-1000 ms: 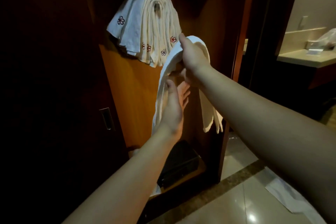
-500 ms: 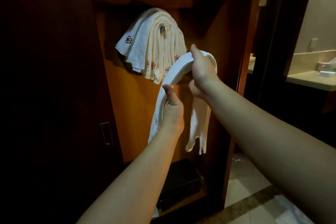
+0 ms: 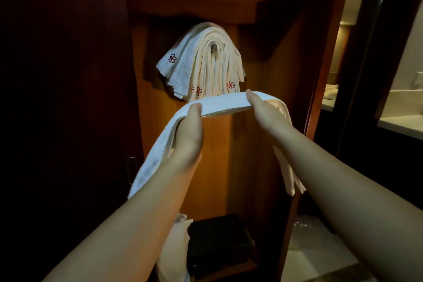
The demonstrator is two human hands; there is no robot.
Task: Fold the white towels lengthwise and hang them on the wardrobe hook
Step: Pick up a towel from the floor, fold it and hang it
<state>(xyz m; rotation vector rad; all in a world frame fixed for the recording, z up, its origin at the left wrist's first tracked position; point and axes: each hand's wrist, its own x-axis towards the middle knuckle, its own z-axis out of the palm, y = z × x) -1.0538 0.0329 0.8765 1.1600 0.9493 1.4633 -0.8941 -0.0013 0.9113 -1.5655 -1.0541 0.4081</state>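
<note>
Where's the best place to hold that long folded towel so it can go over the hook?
Grip the folded towel at the level middle span, from below, as the left hand and right hand do. Both ends hang loose, so the middle can drape over the hook.

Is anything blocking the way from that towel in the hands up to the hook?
Yes. The hook is already buried under a thick bundle of hung towels, directly above the folded towel held by the left hand and right hand.

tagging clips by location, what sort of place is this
Probably a hotel room: a wooden wardrobe holding a stack of white towels with red flower logos, and a pale bathroom counter through the doorway on the right.
</note>
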